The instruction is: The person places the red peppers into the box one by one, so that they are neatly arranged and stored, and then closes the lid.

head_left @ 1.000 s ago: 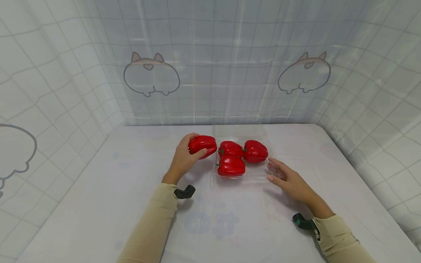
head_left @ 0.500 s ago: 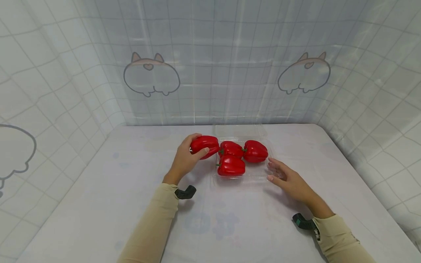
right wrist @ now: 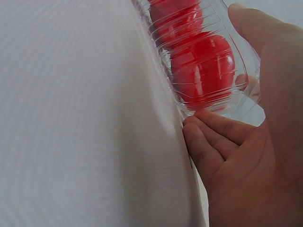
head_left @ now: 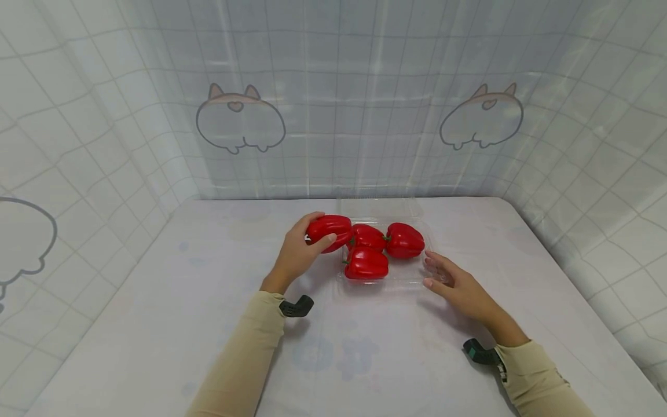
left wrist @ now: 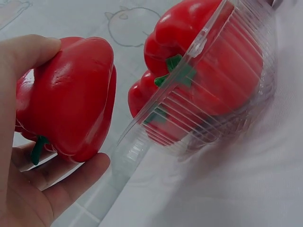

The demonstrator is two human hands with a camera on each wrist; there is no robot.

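My left hand (head_left: pixel 294 252) grips a red bell pepper (head_left: pixel 332 229) at the container's left side, thumb on one face and fingers on the opposite one. In the left wrist view its green stem (left wrist: pixel 38 150) points down toward the palm. Three more red bell peppers lie in the clear plastic container (head_left: pixel 409 271): one at the front left (head_left: pixel 367 264), one behind it, and one at the back right (head_left: pixel 405 240). My right hand (head_left: pixel 462 289) holds nothing in its grasp; its fingers are extended, fingertips right at the container's right end.
The container's clear lid (head_left: pixel 379 207) lies folded back toward the rear wall. A white cloth covers the table (head_left: pixel 323 376). Gridded white curtains (head_left: pixel 354 116) enclose the back and sides. Each wrist carries a small dark device (head_left: pixel 296 307).
My left hand has moved slightly right with the bell pepper, which now overlaps the back left pepper in the head view. The right hand has stayed in place.
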